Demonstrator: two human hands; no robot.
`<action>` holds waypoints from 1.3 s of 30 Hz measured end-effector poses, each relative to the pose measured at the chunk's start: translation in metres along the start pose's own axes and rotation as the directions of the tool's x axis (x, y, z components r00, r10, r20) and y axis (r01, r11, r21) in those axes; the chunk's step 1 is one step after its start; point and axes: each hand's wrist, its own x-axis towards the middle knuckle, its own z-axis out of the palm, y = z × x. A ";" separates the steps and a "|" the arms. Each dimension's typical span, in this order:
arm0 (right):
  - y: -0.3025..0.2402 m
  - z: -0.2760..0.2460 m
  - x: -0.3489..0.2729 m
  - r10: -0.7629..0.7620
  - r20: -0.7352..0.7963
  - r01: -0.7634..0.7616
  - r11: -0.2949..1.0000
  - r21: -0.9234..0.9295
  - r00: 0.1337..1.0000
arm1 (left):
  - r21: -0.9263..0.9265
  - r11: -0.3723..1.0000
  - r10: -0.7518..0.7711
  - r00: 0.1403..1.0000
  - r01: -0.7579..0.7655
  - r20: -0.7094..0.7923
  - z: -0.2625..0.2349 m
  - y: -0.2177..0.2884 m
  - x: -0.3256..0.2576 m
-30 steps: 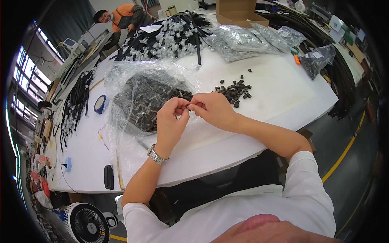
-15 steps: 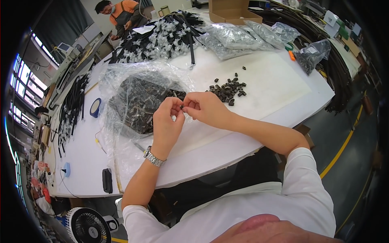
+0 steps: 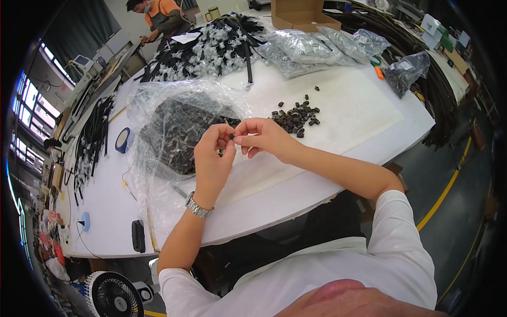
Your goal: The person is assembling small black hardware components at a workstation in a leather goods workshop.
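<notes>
My left hand (image 3: pixel 212 157), with a metal watch at its wrist, pinches a small black piece (image 3: pixel 231 136) between thumb and fingertips. My right hand (image 3: pixel 269 140) meets it there, its thumb and forefinger closed on the same piece. Just beyond my right hand lies a loose pile of small black pieces (image 3: pixel 300 115) on the white table. Behind and left of my left hand spreads a large clear plastic bag (image 3: pixel 140 105), filled with many dark pieces (image 3: pixel 174 134). What the piece is exactly is too small to make out.
Black straps with clear wrapped ends (image 3: pixel 216 50) heap at the far side. Filled clear bags (image 3: pixel 301 47) and an open cardboard box (image 3: pixel 303 16) stand at the back. A tape roll (image 3: pixel 122 140) and a black case (image 3: pixel 138 236) lie left. A co-worker (image 3: pixel 161 18) stands far left.
Both my hands have shifted slightly left, and the small black piece now shows between the fingertips. My right fingers have changed their pose. The co-worker's arms have moved.
</notes>
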 end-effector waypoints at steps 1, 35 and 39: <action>-0.001 -0.003 0.000 0.041 0.032 -0.045 0.992 0.118 0.999 | -0.162 0.986 -0.049 0.999 0.048 -0.001 0.001 -0.001 0.001; 0.012 0.005 0.003 -0.118 -0.132 0.088 0.973 -0.215 0.984 | 0.510 0.807 0.337 0.941 -0.297 0.014 0.008 -0.006 -0.005; 0.000 -0.005 0.003 0.001 -0.011 -0.003 0.985 -0.174 1.000 | 0.277 0.942 0.166 0.980 -0.190 0.109 0.000 -0.010 -0.001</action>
